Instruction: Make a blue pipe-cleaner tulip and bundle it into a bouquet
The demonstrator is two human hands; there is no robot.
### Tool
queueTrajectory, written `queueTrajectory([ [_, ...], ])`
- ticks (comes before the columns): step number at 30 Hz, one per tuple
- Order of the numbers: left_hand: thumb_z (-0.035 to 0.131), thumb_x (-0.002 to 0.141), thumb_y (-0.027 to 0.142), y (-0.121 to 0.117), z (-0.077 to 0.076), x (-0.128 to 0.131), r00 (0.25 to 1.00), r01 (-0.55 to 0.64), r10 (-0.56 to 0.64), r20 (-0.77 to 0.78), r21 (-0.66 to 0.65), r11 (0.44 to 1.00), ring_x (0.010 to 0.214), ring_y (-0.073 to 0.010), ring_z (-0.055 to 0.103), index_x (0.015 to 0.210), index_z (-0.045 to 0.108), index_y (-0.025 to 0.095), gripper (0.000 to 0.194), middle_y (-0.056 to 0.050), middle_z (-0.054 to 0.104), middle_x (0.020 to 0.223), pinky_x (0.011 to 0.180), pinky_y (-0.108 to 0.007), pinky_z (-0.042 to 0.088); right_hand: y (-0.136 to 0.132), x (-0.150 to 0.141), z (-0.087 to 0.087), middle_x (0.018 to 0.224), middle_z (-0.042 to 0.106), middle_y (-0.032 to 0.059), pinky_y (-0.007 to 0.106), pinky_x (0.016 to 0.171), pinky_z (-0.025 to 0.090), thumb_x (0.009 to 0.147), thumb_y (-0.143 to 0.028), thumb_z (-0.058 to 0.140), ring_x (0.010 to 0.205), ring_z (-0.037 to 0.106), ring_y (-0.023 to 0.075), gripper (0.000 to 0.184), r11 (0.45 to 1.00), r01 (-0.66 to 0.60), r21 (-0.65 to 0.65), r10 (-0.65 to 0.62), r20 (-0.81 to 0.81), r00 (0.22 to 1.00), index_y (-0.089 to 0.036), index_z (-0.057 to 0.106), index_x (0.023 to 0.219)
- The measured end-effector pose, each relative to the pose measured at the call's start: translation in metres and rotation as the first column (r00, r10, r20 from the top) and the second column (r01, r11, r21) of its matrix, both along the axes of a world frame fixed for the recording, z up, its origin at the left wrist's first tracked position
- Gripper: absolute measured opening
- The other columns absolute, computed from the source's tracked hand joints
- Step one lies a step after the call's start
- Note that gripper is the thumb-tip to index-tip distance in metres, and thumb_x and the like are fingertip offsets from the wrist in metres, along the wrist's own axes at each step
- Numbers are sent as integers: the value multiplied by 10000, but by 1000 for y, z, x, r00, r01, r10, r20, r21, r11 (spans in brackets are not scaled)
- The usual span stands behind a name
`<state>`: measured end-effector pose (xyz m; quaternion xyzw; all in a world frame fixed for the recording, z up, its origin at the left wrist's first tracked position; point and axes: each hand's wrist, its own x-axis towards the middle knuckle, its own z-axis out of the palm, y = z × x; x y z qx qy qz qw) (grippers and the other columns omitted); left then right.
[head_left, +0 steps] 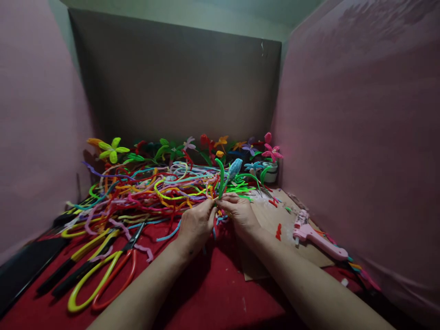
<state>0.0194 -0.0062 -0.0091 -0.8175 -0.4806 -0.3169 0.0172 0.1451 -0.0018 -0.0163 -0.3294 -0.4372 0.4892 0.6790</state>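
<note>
At the middle of the head view, a pipe-cleaner flower with a light blue bud (235, 169) and a long green leaf (221, 176) stands upright above my fingertips. My left hand (198, 223) is closed, thumb and fingers pinching at the flower's lower end. My right hand (238, 211) pinches the same spot from the other side, close against the left fingertips. The stem's lower part is hidden by the fingers. Just behind the hands lies a tangled heap of colourful pipe cleaners (165, 190), with bright green cut pieces (242, 187) to its right.
Scissors (115, 266) and black-and-yellow pliers (80, 250) lie at left on the red cloth (206, 293). A pink glue gun (318, 238) rests on a cardboard sheet (266, 224) at right. Finished pipe-cleaner flowers (112, 150) line the back; pink walls (360, 137) flank both sides.
</note>
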Motion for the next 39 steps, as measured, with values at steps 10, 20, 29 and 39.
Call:
queueTrajectory([
  [10,409,828,243,4,1,-2,982,81,-67,175,-75,994,586,-149,588,765,585,196,193,-21,638,642,562,-233,383,1,-1,-2,794,540,20,245,664,437,551,-271,759,740,509,125,148,991,77,110,-87,94,992,-163,675,607],
  [20,444,796,256,4,2,-3,909,205,-130,396,-154,967,605,-149,589,794,613,201,178,-14,653,657,601,-240,418,2,-2,0,768,523,5,264,673,434,515,-276,776,727,512,124,188,981,109,163,-121,70,990,-175,629,574],
  [29,477,786,314,12,-5,-3,810,329,-143,569,-240,913,589,-126,532,725,587,165,195,3,589,622,582,-229,399,1,0,2,742,530,8,250,669,413,544,-281,753,718,495,122,166,992,63,111,-77,123,989,-161,650,596],
  [39,614,667,429,11,14,-3,637,559,29,770,-488,670,360,-24,243,604,493,138,321,74,389,434,384,-179,146,3,13,7,583,562,-11,239,592,356,591,-251,689,565,468,98,116,971,-238,5,235,135,963,-141,655,577],
])
